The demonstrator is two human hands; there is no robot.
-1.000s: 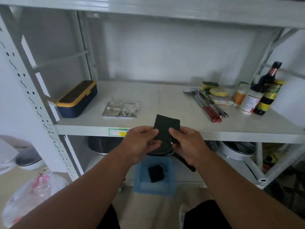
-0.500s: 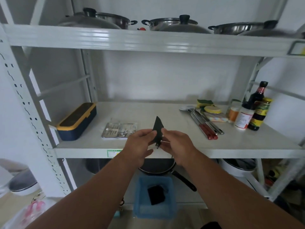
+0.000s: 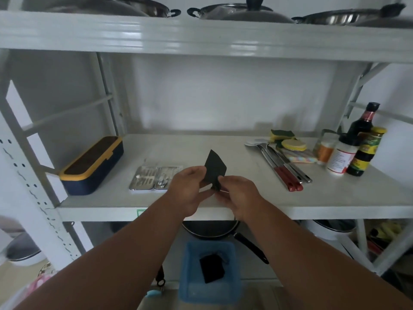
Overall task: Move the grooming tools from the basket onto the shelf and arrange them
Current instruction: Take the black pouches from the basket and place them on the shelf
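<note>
Black pouch (image 3: 215,168) pinched between left hand (image 3: 190,189) and right hand (image 3: 237,195), held above shelf (image 3: 223,202) front edge. Open metal tool case (image 3: 154,178) lies flat on shelf just behind. Blue basket (image 3: 209,272) below holds another black item (image 3: 212,268).

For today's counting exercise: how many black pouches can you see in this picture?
2. One black pouch held by the left hand and right hand above the shelf; another in the blue basket. More may be hidden.

Head view, downward, seemingly near shelf (image 3: 245,198)
</note>
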